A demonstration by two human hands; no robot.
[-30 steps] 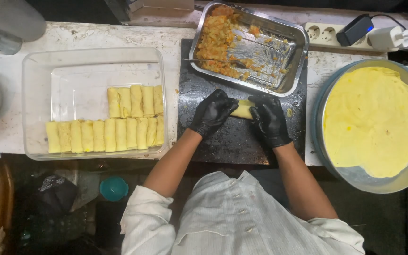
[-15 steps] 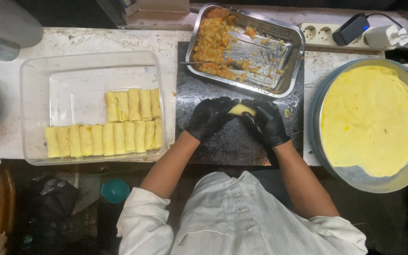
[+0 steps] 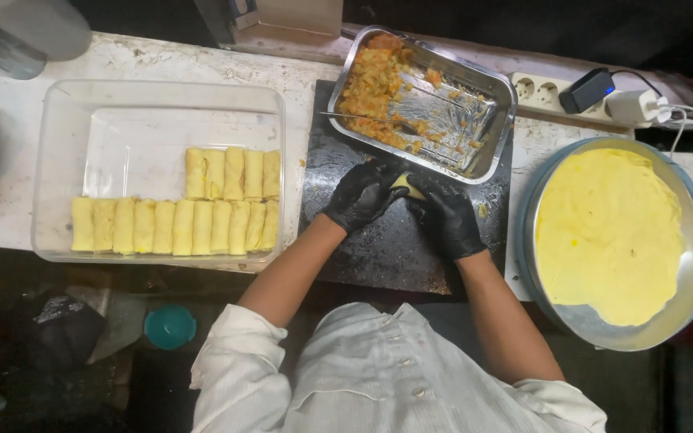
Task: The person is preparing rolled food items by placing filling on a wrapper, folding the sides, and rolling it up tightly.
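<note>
Two black-gloved hands, left [image 3: 360, 195] and right [image 3: 447, 215], close together around a yellow roll [image 3: 405, 186] on the dark board [image 3: 378, 256]. Just beyond sits the metal tray of filling [image 3: 475, 96]; finished rolls [image 3: 178, 226] fill the clear container [image 3: 58, 128].

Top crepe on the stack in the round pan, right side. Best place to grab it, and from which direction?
Judging by its pose, take the top crepe at its near edge, where it stops short of the round pan rim and bare metal shows. Come from the near side with the right hand and pinch that free edge; it lies flat and thin, so elsewhere offers nothing to grip.
</note>
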